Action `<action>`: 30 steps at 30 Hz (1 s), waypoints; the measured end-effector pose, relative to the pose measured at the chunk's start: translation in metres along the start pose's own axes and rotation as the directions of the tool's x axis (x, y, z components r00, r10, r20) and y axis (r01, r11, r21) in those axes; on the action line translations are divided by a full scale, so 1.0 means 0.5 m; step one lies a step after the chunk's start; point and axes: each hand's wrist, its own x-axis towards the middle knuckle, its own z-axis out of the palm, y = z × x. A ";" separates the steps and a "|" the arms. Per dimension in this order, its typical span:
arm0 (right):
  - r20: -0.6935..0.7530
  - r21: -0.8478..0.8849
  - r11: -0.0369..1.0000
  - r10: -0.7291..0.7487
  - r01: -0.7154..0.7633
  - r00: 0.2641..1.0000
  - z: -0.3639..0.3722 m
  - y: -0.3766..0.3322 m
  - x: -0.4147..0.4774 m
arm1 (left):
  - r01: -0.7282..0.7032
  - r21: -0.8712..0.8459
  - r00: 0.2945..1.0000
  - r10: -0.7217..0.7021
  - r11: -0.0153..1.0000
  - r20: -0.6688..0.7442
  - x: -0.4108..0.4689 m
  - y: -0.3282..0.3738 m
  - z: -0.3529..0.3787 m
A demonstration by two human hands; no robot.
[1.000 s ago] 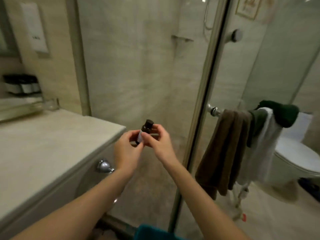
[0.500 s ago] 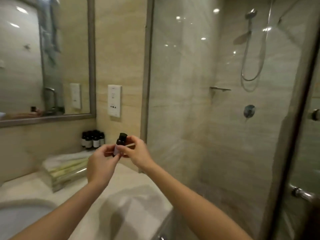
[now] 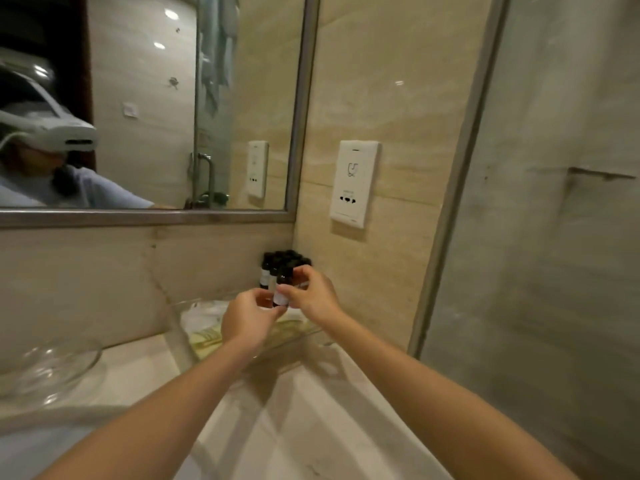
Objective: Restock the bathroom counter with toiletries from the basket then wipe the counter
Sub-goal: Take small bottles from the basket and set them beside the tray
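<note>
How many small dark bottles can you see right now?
5, roughly. One small dark white-labelled bottle is pinched between left hand and right hand; about four stand in a cluster at the pale counter corner behind. The hands may hide more.

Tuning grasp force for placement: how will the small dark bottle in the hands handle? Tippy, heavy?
The small dark bottle looks rigid: left hand and right hand pinch it without visible denting. Tall and narrow, so probably tippy if nudged beside the corner bottles. Likely light: fingertips alone carry it.
</note>
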 end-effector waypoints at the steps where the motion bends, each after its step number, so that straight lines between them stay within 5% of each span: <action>1: 0.005 -0.015 1.000 0.005 -0.005 1.000 0.012 0.012 0.010 | 0.012 0.025 1.000 -0.011 1.000 -0.007 0.014 -0.009 0.007; 16: -0.221 -0.004 1.000 0.009 -0.010 0.975 0.075 0.100 0.055 | -0.074 0.169 0.993 0.089 0.983 -0.083 0.111 -0.048 0.053; 30: -0.174 -0.077 0.996 -0.064 0.051 0.983 0.086 0.119 0.057 | -0.175 0.255 0.984 0.180 0.951 0.000 0.132 -0.055 0.066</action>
